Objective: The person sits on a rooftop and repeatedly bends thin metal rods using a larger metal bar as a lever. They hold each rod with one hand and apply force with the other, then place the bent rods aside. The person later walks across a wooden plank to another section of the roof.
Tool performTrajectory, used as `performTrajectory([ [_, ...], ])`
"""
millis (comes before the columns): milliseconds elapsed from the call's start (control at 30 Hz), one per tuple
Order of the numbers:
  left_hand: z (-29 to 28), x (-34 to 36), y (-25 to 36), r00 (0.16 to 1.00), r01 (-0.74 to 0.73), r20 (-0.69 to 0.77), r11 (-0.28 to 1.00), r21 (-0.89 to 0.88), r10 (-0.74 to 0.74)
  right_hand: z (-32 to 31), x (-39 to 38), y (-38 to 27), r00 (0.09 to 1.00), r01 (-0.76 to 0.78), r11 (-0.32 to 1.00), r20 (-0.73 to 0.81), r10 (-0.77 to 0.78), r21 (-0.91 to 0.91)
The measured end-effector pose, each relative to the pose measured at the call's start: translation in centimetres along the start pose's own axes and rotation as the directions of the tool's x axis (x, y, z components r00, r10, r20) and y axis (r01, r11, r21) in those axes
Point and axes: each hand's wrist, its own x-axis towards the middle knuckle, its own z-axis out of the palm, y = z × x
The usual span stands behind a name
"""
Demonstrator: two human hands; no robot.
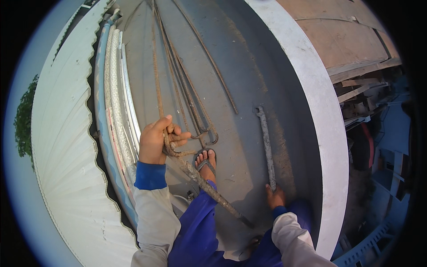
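Observation:
My left hand [153,141] is closed around a rusty steel rebar rod [158,84], just above its bent end. A rough grey-brown metal bar [209,189] slants from below that hand across my left leg; whether it touches the rod's bend is unclear. At the lower right, my right hand [275,196] grips the near end of a crusted grey bar with a notched, wrench-like far end [266,147]. This bar points away from me over the floor. Several more rusty rods [187,95] with hooked near ends lie beside my left foot.
Long white and blue pipes [114,89] run along the left beside corrugated white sheeting [66,133]. A single straight rod [212,62] lies on the grey floor [242,80]. A low white-topped wall [322,111] curves along the right, with timber and sheets [356,89] beyond. My sandaled foot [207,162] stands near the hooks.

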Motion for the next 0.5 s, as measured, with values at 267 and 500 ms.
performTrajectory([
  [267, 1.8, 0.6, -0.3, 0.999, -0.02, -0.038, 0.999, -0.039, 0.019, -10.2, -6.1, -6.5, 0.977, 0.062, 0.967, 0.184, -0.11, 0.247],
  [500, 6.2, 1.2, 0.6, 0.998, -0.051, 0.043, 0.999, -0.02, 0.051, -22.8, -14.4, -11.1, 0.913, 0.205, 0.946, 0.299, -0.277, 0.251],
])
